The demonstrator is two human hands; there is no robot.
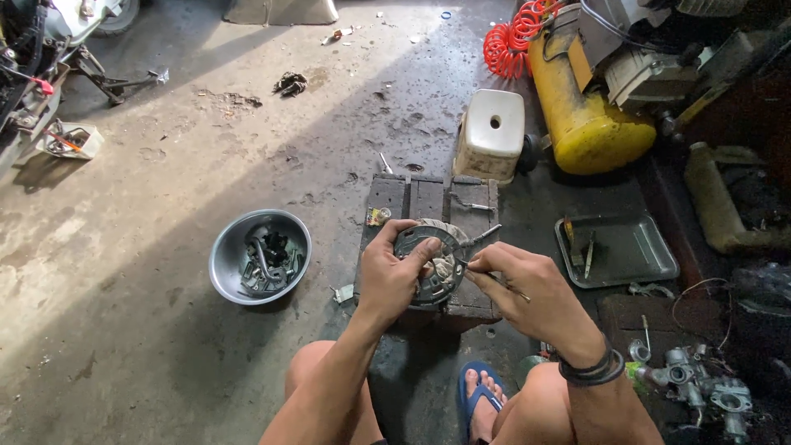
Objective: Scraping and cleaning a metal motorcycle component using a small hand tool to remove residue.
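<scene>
My left hand grips a round grey metal brake plate with curved shoes, holding it tilted over a dark wooden block. My right hand pinches a thin metal tool whose tip reaches into the plate's middle. A dark band sits on my right wrist. My bare knees and a foot in a blue sandal show below.
A grey metal bowl of dark parts sits left on the concrete floor. A white plastic stool, yellow compressor tank and red coiled hose stand behind. A steel tray and a carburettor lie right.
</scene>
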